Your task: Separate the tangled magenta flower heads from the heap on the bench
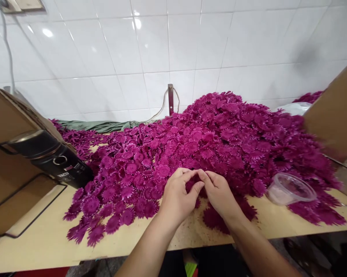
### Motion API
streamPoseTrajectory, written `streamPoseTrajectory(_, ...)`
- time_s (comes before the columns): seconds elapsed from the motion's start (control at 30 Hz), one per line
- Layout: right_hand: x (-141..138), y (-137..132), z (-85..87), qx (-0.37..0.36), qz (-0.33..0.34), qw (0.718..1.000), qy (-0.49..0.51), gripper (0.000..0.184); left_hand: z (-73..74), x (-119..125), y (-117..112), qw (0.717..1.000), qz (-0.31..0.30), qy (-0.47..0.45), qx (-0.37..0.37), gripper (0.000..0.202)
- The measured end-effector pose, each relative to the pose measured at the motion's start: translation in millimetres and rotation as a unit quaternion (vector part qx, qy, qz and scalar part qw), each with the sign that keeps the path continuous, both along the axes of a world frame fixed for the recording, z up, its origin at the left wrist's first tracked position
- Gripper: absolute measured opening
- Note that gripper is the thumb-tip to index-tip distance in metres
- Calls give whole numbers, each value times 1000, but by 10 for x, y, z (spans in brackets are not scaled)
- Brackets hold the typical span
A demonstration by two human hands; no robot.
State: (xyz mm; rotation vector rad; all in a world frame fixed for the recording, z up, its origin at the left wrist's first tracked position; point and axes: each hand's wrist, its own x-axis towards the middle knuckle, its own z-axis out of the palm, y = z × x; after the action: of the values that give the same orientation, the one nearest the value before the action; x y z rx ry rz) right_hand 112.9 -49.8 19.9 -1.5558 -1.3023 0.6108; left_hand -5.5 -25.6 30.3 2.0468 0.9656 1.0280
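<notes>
The pile of magenta flower pieces (190,142) is lying on the pale table (40,246), in front of the tiled wall (185,42). The left hand (177,192) and the right hand (219,190) are meeting at the front of the pile, near its middle. The thumb and forefinger of each hand are curling toward each other with little gap, and the fingertips of both hands are touching or nearly so. Whether they are gripping a flower piece cannot be told; the fingers are hiding the contact point. More flower pieces (215,221) are lying beneath the right wrist, at the pile's front edge. A black bottle (50,159) is bordering the pile's left end; a clear plastic cup (294,190) is resting at its front right.
</notes>
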Motion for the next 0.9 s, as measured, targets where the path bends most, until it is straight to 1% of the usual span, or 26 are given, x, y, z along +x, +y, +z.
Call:
streamPoseTrajectory(0.1, -2, -11, 9, 2, 16, 999, 34, 37, 16, 21, 10, 1000, -2, -6, -5, 19)
streamPoseTrajectory(0.2, -28, -42, 6, 28, 39, 998, 49, 32, -15, 23, 41, 998, 34, -34, 29, 13)
streamPoseTrajectory(0.27, -52, -70, 5, 31, 51, 998, 23, 26, -46, 17, 73, 997, 62, -37, 37, 15)
streamPoseTrajectory(0.33, -77, -92, 18, 24, 63, 998, -6, 22, -65, 21, 105, 995, 92, -45, 18, 14)
streamPoseTrajectory(0.4, -99, -101, 47, 27, 70, 997, -19, 21, -62, 44, 134, 989, 118, -86, -31, 11)
streamPoseTrajectory(0.43, -108, -102, 64, 35, 69, 997, -21, 21, -52, 59, 152, 983, 127, -119, -63, 9)
streamPoseTrajectory(0.5, -117, -106, 88, 52, 61, 997, -22, 19, -19, 73, 205, 966, 126, -190, -125, 7)
streamPoseTrajectory(0.57, -102, -130, 80, 51, 61, 997, -16, 18, 24, 34, 296, 944, 126, -253, -171, 9)
streamPoseTrajectory(0.6, -84, -151, 62, 42, 65, 997, -10, 18, 46, -13, 357, 931, 139, -282, -185, 10)
streamPoseTrajectory(0.67, -28, -205, 11, 19, 67, 998, 4, 18, 82, -142, 490, 903, 195, -328, -196, 13)
streamPoseTrajectory(0.7, 6, -230, -13, 8, 65, 998, 10, 17, 93, -212, 549, 895, 223, -345, -171, 10)
streamPoseTrajectory(0.73, 40, -249, -32, 2, 59, 998, 18, 17, 97, -273, 595, 901, 237, -338, -135, 7)
streamPoseTrajectory(0.77, 70, -258, -41, 0, 51, 998, 28, 17, 94, -319, 620, 921, 220, -301, -110, 7)
streamPoseTrajectory(0.8, 94, -256, -42, 5, 41, 998, 39, 18, 84, -346, 621, 940, 207, -256, -83, 12)
streamPoseTrajectory(0.83, 110, -244, -36, 13, 33, 998, 48, 18, 70, -353, 597, 958, 195, -203, -57, 18)
streamPoseTrajectory(0.9, 119, -198, -12, 32, 16, 998, 60, 20, 34, -317, 483, 976, 187, -114, -7, 27)
